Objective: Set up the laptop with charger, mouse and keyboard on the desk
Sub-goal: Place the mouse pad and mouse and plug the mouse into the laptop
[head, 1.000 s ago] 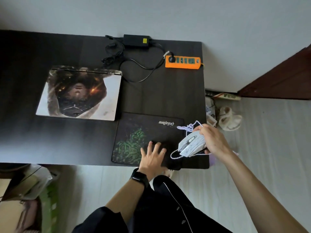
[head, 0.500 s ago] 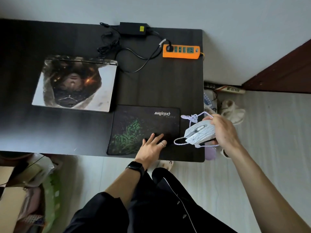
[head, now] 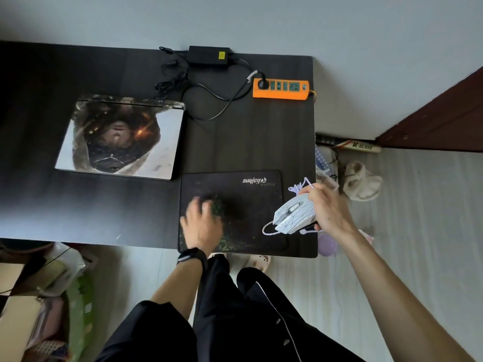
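Gripping white mouse [head: 294, 214] at lower right of desk [head: 248, 142], right hand [head: 328, 210] fingers wrapped round it, cable bunched. Left hand [head: 201, 226] blurred on mousepad [head: 251, 205], finger spread can't tell. Laptop [head: 121, 137] closed, centre-left; charger [head: 209, 55] top centre.

One laptop [head: 120, 137], lid closed. One charger brick [head: 209, 55]. One orange power strip [head: 281, 88], one plug in it. One mouse pad [head: 251, 205]. One white mouse [head: 294, 214], in the right hand's grip. Two hands: left [head: 202, 226], right [head: 329, 209]. One table [head: 52, 205].
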### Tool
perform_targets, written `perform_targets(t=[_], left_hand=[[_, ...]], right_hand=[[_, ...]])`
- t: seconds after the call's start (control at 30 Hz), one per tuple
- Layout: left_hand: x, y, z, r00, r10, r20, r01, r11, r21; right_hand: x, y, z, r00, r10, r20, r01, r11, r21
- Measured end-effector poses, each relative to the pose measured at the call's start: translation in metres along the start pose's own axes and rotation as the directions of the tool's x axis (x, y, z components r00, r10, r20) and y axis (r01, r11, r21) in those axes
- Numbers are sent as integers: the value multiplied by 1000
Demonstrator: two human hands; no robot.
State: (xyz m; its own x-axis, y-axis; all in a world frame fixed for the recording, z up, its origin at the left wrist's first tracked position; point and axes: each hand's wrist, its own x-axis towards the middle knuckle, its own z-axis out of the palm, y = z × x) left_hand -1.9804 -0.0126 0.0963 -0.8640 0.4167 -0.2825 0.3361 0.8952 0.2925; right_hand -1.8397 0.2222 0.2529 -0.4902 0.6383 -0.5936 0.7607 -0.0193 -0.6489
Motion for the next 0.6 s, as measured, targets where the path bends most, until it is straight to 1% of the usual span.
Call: perform_targets(t=[0.03,0.07,0.1,0.13,0.17,0.3,0.47,0.6], left_hand=[[9,-9,-9,975,-219,-24,216,971,-106],[18,-17,-19,907,-420,11,413,887,-206],[26,-24,-27,822,-565,75,563,786,-256],[34,-31,-34,761,-635,132,645,718,-262],[40,-37,-38,742,-649,170,669,703,-240],[55,-52,-37,798,-555,236,596,784,-171],[57,-52,-38,873,-461,162,487,844,-226],[62,-62,-39,896,-427,121,444,872,-207]], right_hand=[[1,0,3,1000,-5,7,5,1000,-19],[2,0,6,1000,-10,10,10,999,-32],[3,1,9,1000,-18,10,18,999,-42],[5,1,11,1000,-26,8,27,998,-50],[5,2,14,1000,-30,6,31,998,-59],[6,0,24,1000,-9,7,10,997,-71],[1,-10,36,1000,6,29,-4,997,-75],[-4,-15,41,999,-15,42,19,996,-86]])
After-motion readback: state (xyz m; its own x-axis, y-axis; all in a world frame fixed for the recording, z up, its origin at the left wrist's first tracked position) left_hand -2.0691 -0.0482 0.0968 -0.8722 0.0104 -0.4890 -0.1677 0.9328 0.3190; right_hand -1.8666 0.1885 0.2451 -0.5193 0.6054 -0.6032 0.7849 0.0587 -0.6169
